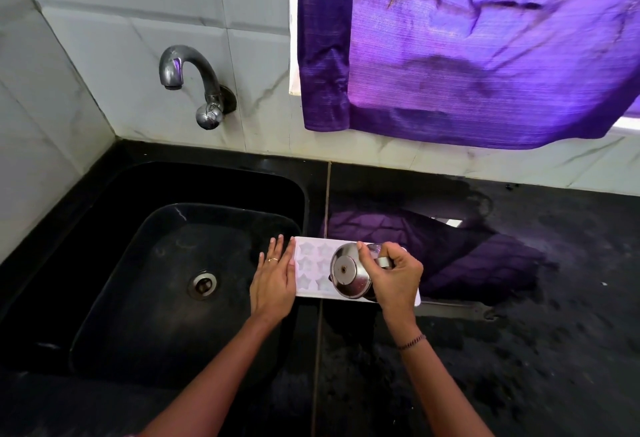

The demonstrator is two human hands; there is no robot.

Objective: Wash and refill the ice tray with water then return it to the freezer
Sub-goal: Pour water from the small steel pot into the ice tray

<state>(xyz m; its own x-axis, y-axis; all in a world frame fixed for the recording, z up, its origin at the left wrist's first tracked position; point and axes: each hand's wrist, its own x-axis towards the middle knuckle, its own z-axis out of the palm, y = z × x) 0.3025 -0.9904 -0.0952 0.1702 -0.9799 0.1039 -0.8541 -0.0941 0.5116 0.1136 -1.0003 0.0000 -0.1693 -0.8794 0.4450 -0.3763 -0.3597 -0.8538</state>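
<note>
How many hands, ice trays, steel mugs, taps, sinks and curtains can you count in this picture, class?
hands: 2, left hand, right hand
ice tray: 1
steel mug: 1
tap: 1
sink: 1
curtain: 1
total: 7

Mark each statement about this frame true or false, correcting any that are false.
1. The right hand holds a steel cup tipped over the ice tray. True.
2. The left hand grips the tap. False: it lies flat at the tray's left end.
3. The tray sits inside the sink. False: it lies on the black counter beside it.
4. The tray has star-shaped cells. True.
</note>
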